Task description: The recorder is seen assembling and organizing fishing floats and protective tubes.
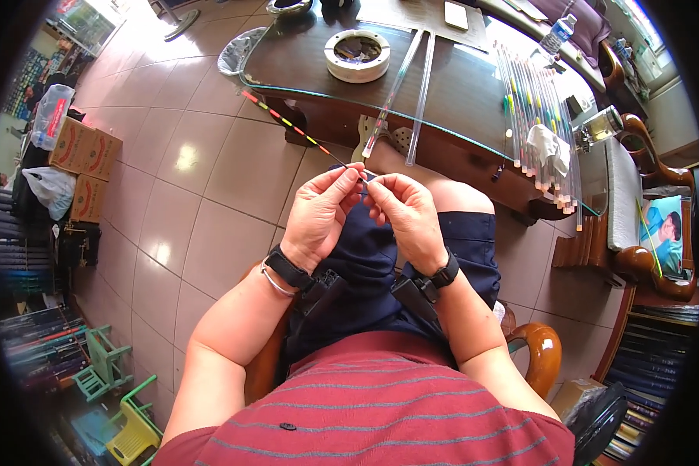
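Note:
A slim fishing float (287,124) with a red, yellow and black banded tip slants up and left over the tiled floor. My left hand (318,210) pinches its dark lower part between thumb and fingers. Close against it, my right hand (408,217) is closed too, thumb and forefinger pinching at the float's lower end. Something small and pale shows between the fingertips, too small to name. Both hands hang above my lap, short of the table (303,58). Beyond them, a clear tube (396,85) and a second clear tube (422,97) jut over the table's edge.
A white round ashtray (338,71) stands on the table. At its right lie several clear tubes (520,124) with coloured floats and a white tissue (550,145). A water bottle (559,33) stands behind. Cardboard boxes (85,151) and small green stools (105,361) are at left.

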